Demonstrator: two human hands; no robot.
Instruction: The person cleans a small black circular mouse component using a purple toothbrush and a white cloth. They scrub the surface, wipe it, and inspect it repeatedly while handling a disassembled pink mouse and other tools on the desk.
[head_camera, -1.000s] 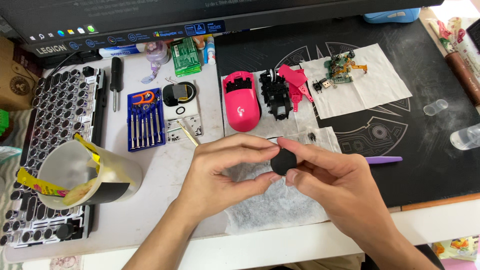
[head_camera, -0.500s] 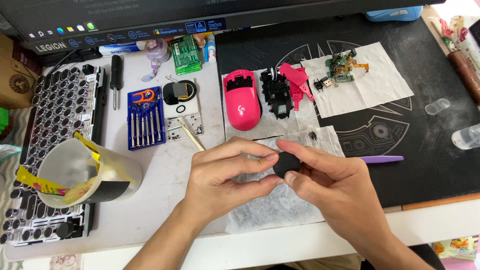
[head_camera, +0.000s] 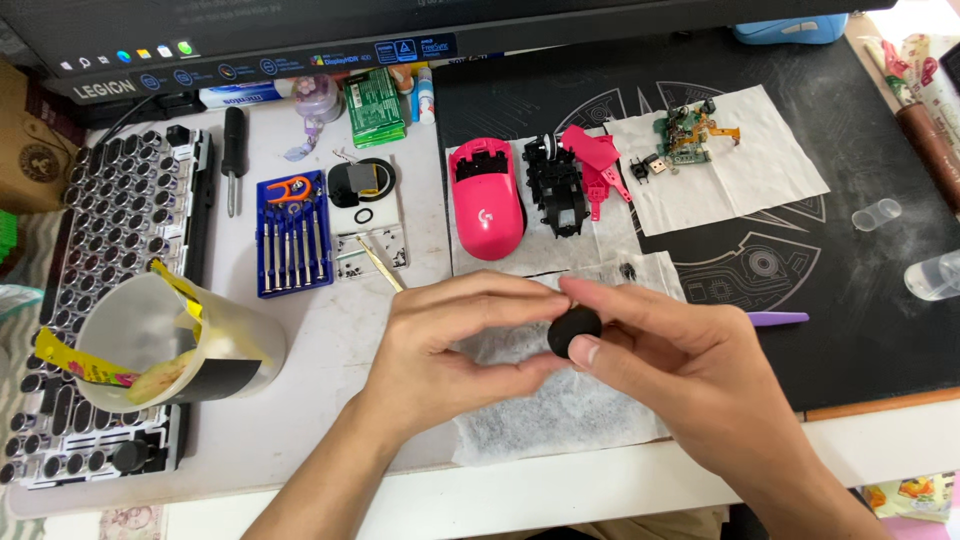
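Both hands, left hand (head_camera: 450, 345) and right hand (head_camera: 680, 365), pinch a small black round part (head_camera: 574, 331); the plastic cup (head_camera: 150, 340) holds yellow wrappers (head_camera: 70, 365); the blue case (head_camera: 292, 235) holds screwdrivers.

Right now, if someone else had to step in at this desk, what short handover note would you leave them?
Left hand: fingers curled against the small black round part, steadying it.
Right hand: pinching the same part between thumb and fingertips, above the white tissue.
Laid out: pink mouse shell, black inner frame and pink button pieces on tissue; green circuit board on a separate tissue; blue screwdriver set to the left.
Done: the mouse is fully opened and in pieces.
Left: the black part is in hand; nothing is put back together yet.
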